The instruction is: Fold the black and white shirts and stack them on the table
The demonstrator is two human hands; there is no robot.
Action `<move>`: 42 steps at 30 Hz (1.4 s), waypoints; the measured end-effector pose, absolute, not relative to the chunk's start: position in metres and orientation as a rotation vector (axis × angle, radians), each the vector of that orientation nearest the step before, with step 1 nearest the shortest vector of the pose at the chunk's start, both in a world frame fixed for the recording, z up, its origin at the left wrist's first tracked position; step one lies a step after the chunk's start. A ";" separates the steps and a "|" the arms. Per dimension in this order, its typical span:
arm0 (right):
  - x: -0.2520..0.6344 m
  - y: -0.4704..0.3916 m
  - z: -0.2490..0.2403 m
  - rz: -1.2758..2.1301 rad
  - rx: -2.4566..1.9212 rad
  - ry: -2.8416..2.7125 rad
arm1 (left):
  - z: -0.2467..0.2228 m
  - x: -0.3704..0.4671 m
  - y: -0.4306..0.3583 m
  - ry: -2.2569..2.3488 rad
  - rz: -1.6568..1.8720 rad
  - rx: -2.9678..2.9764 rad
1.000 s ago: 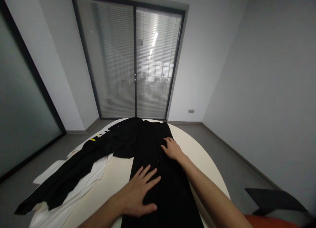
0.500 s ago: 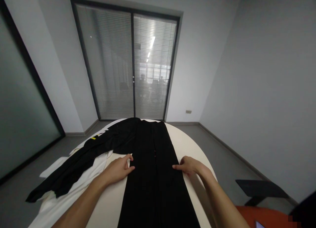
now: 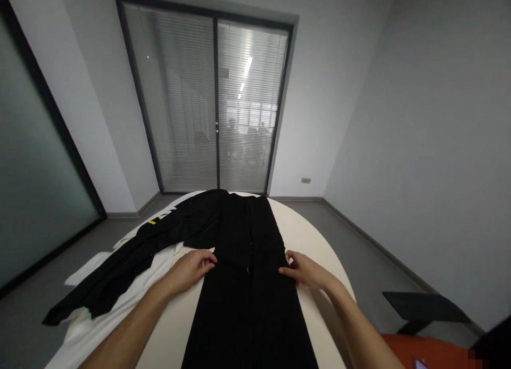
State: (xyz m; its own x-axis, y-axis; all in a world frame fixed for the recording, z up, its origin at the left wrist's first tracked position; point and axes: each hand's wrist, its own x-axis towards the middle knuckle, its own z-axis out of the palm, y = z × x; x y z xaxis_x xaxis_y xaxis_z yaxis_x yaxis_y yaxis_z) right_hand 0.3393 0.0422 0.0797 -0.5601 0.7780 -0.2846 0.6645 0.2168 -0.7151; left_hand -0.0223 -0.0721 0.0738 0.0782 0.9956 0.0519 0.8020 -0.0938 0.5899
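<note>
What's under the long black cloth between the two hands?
The pale table shows along both sides of the black cloth, so that's probably what it lies on. Anything else right below it is covered and can't be seen.

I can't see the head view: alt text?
A person's left hand and right hand touch opposite side edges of a long black garment laid on a pale table. Left of it lies a second black garment, with white cloth beside it.

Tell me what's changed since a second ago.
The left hand moved outward from atop the long black garment to its left edge; the right hand drew back to the garment's right edge. Whether either grips it is unclear. The black sleeve and white cloth alongside lie much as before.
</note>
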 end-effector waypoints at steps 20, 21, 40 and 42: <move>0.261 -0.028 0.082 1.171 -0.202 -3.074 | 0.053 -0.028 -0.063 1.661 0.585 1.925; 0.260 -0.027 0.081 1.147 -0.225 -3.100 | 0.053 -0.028 -0.063 1.663 0.586 1.929; 0.254 0.030 0.090 2.075 -0.401 -2.347 | 0.067 -0.018 -0.070 0.978 1.058 1.760; 0.253 0.043 0.087 2.110 -0.511 -2.123 | 0.065 -0.016 -0.072 0.850 1.101 1.733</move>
State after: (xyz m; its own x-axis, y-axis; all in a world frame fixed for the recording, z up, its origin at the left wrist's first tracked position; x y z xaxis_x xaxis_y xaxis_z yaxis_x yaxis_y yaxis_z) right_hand 0.2527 0.0432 0.0874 -0.9381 0.3073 -0.1598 0.1617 -0.0194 -0.9866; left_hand -0.0164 -0.0716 0.0653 0.3707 0.8732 0.3165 0.0848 -0.3711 0.9247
